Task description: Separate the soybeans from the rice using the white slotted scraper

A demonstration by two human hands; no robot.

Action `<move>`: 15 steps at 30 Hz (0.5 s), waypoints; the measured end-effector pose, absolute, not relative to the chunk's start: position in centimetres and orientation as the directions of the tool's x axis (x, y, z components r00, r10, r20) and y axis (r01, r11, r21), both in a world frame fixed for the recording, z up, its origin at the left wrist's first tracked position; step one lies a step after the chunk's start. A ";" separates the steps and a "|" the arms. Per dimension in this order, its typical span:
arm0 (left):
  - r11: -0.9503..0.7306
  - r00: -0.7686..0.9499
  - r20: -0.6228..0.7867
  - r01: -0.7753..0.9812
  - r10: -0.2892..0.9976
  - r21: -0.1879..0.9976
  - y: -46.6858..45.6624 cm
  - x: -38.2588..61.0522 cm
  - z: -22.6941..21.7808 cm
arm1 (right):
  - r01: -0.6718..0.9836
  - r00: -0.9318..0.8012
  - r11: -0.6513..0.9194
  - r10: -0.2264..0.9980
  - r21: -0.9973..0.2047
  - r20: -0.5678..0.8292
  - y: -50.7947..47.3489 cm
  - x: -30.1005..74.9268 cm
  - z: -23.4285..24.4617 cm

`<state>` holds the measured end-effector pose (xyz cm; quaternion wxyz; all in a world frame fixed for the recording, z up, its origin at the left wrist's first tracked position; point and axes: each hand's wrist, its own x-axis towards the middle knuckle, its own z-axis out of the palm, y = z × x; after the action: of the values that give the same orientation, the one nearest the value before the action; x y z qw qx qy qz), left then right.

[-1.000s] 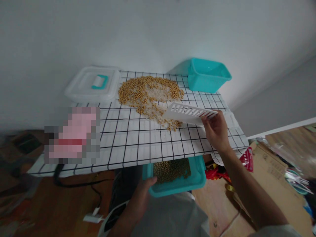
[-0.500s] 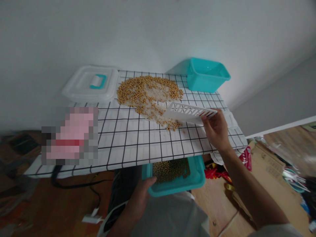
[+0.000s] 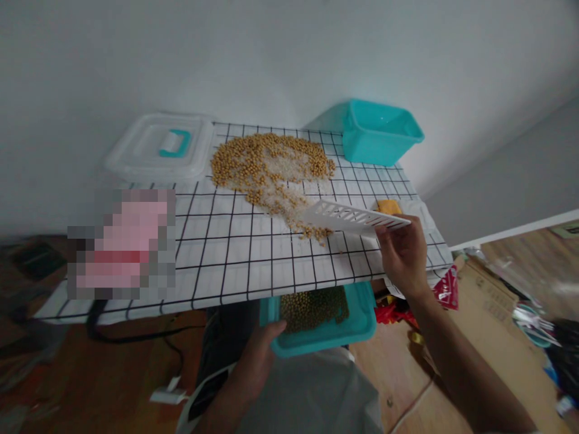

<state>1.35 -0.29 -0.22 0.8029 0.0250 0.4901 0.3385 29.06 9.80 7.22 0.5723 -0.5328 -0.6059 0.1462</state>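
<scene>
My right hand (image 3: 402,256) grips a white slotted plastic scraper (image 3: 352,216) by its right end; its left edge rests among soybeans on the table. A pile of soybeans mixed with white rice (image 3: 271,167) spreads over the black-and-white grid tablecloth (image 3: 226,259). My left hand (image 3: 261,351) holds the rim of a teal tray (image 3: 362,328) below the table's front edge, and soybeans (image 3: 313,307) lie in that tray.
A second teal bin (image 3: 379,134) stands at the back right of the table, a clear lid with a teal handle (image 3: 159,147) at the back left. A small orange thing (image 3: 388,207) lies behind the scraper. Clutter and cardboard (image 3: 488,301) fill the floor at right.
The scraper and my right hand have shifted slightly toward me and to the right, dragging a few beans. The orange thing behind the scraper has come into view. My left hand keeps holding the tray.
</scene>
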 end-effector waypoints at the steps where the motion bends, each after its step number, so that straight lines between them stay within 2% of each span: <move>1: 0.762 0.279 -0.766 -0.519 0.579 0.387 -0.3 1.3 -0.2 | 0.479 0.236 0.377 0.815 -0.793 0.530 9.7 29.1 7.1; 8: 0.749 0.234 -0.763 -0.495 0.603 0.440 -1.0 1.2 -0.7 | 0.485 0.194 0.387 0.827 -0.784 0.528 8.8 28.9 7.2; 15: 0.714 0.175 -0.742 -0.482 0.647 0.509 -1.7 0.3 -2.7 | 0.516 0.223 0.374 0.810 -0.771 0.542 8.1 28.5 7.7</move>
<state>0.32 -1.75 -2.69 0.7624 0.0787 0.5249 0.3702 28.46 8.09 7.65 0.5619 -0.5440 -0.6093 0.1309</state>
